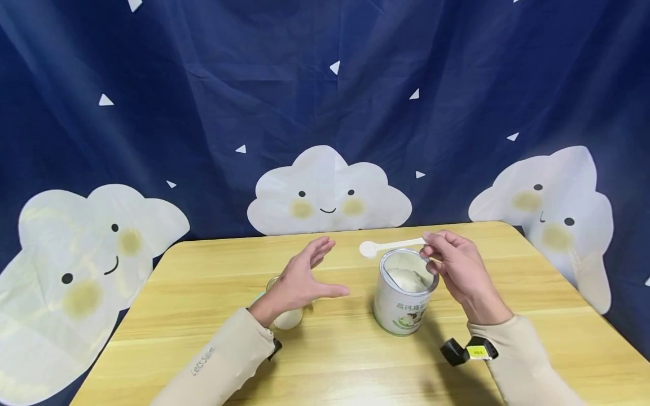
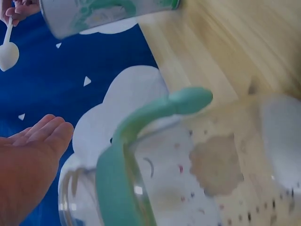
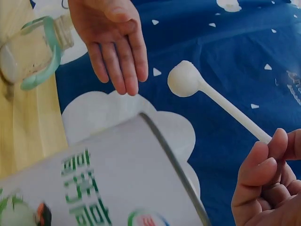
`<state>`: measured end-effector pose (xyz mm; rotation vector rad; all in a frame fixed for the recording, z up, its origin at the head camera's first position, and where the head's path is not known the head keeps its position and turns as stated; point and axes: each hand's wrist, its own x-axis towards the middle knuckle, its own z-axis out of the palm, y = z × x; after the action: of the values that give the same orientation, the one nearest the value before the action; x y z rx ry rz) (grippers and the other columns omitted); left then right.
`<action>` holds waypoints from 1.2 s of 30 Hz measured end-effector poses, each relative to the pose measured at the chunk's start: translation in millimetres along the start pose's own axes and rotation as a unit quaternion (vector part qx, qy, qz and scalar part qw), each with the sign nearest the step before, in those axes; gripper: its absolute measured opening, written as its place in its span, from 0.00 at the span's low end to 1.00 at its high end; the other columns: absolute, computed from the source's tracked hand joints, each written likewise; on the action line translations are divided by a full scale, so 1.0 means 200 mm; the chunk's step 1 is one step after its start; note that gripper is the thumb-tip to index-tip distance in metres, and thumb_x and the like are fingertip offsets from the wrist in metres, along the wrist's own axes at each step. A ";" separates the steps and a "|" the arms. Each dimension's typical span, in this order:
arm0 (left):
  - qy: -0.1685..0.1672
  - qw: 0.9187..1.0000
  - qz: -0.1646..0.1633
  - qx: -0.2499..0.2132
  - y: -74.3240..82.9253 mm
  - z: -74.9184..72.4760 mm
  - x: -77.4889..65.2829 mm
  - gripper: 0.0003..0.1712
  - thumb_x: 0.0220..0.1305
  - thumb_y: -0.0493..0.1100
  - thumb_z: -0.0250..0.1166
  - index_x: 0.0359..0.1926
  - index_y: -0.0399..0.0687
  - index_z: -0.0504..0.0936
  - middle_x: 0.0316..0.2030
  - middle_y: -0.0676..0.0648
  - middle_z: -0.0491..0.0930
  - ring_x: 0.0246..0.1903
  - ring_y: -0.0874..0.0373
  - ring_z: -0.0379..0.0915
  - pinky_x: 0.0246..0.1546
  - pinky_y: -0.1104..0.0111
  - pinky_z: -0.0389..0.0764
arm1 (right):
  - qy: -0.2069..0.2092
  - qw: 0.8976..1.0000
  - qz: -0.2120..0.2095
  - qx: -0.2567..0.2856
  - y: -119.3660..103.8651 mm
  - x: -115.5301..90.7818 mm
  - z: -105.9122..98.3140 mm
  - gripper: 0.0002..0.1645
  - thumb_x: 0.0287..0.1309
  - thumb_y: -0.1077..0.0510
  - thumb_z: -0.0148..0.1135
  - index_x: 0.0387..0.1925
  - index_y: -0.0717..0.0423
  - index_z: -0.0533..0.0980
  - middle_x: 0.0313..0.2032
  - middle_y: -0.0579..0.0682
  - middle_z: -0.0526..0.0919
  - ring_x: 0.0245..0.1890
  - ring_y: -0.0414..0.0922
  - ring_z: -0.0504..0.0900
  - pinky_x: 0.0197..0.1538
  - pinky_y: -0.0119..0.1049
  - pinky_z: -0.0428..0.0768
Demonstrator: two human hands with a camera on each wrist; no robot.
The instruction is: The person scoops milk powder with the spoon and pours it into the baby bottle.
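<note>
My right hand (image 1: 459, 270) pinches the handle end of a white measuring scoop (image 1: 369, 249), held level above the rim of a powder can (image 1: 401, 316). In the right wrist view the bowl of the scoop (image 3: 184, 79) looks heaped with pale powder. More white powder (image 1: 406, 280) shows inside the can. To the left, my left hand (image 1: 299, 276) hovers with fingers extended and thumb apart, holding nothing. Below it stands a clear baby bottle (image 2: 221, 165) with a mint-green handle collar (image 2: 123, 174) and whitish contents at its bottom. The left hand partly hides the bottle in the head view.
Both containers stand on a light wooden table (image 1: 345, 361). A dark blue curtain (image 1: 284, 101) with smiling white clouds hangs behind the table's far edge. Black straps with small devices (image 1: 469, 351) sit at the wrists.
</note>
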<state>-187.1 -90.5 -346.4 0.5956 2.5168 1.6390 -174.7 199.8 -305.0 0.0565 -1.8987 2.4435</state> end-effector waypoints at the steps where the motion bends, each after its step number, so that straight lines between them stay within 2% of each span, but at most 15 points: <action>1: 0.001 1.000 0.000 -0.002 -0.01 -0.01 -0.01 0.63 0.44 0.49 0.84 0.77 0.48 0.56 0.72 0.52 0.64 0.71 0.56 0.58 0.71 0.60 0.61 | -0.001 1.000 0.000 0.001 0.00 0.00 0.01 0.19 0.70 0.65 0.54 0.22 0.52 0.77 0.19 0.43 0.77 0.23 0.36 0.77 0.21 0.24 0.70; 9: 0.006 1.000 -0.006 -0.003 -0.02 -0.09 -0.06 0.61 0.47 0.46 0.83 0.77 0.50 0.56 0.72 0.55 0.63 0.72 0.58 0.57 0.71 0.58 0.60 | 0.001 1.000 0.014 -0.006 0.01 0.01 0.10 0.18 0.70 0.66 0.54 0.22 0.54 0.76 0.19 0.44 0.77 0.22 0.36 0.76 0.21 0.26 0.71; 16: 0.008 1.000 0.007 0.018 -0.06 -0.17 -0.10 0.61 0.47 0.49 0.82 0.76 0.45 0.56 0.73 0.48 0.63 0.72 0.52 0.56 0.66 0.52 0.68 | -0.003 1.000 0.015 -0.007 0.03 0.01 0.17 0.18 0.68 0.67 0.54 0.21 0.53 0.76 0.19 0.44 0.77 0.22 0.36 0.76 0.21 0.26 0.70; 19: 0.011 1.000 0.007 0.023 -0.08 -0.20 -0.12 0.59 0.49 0.49 0.82 0.76 0.43 0.57 0.72 0.45 0.63 0.72 0.51 0.56 0.67 0.50 0.66 | -0.006 1.000 0.016 -0.011 0.04 0.01 0.20 0.18 0.68 0.67 0.55 0.21 0.53 0.76 0.19 0.43 0.77 0.22 0.36 0.76 0.21 0.26 0.70; 21: 0.014 0.999 0.008 0.028 -0.10 -0.23 -0.14 0.58 0.49 0.48 0.81 0.75 0.42 0.57 0.72 0.44 0.64 0.72 0.50 0.57 0.70 0.49 0.61 | -0.007 1.000 0.018 -0.016 0.05 0.02 0.22 0.18 0.68 0.67 0.55 0.21 0.53 0.76 0.19 0.44 0.77 0.22 0.36 0.76 0.22 0.26 0.70; 30: 0.036 0.999 0.009 0.026 -0.16 -0.33 -0.24 0.56 0.51 0.44 0.80 0.74 0.39 0.58 0.71 0.43 0.65 0.72 0.46 0.57 0.68 0.49 0.62 | -0.017 0.999 0.025 -0.016 0.09 0.01 0.32 0.16 0.68 0.67 0.56 0.21 0.55 0.74 0.19 0.44 0.77 0.21 0.37 0.75 0.21 0.27 0.69; 36: 0.042 0.999 0.003 0.016 -0.20 -0.36 -0.28 0.55 0.51 0.42 0.80 0.74 0.38 0.58 0.71 0.43 0.64 0.72 0.46 0.56 0.69 0.52 0.60 | -0.021 0.999 0.036 -0.015 0.12 0.01 0.37 0.16 0.67 0.66 0.58 0.21 0.55 0.75 0.18 0.45 0.78 0.17 0.36 0.70 0.21 0.27 0.69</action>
<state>-166.0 -187.7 -358.7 0.5494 2.6069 1.6642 -178.0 121.2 -310.0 0.0385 -1.9878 2.4770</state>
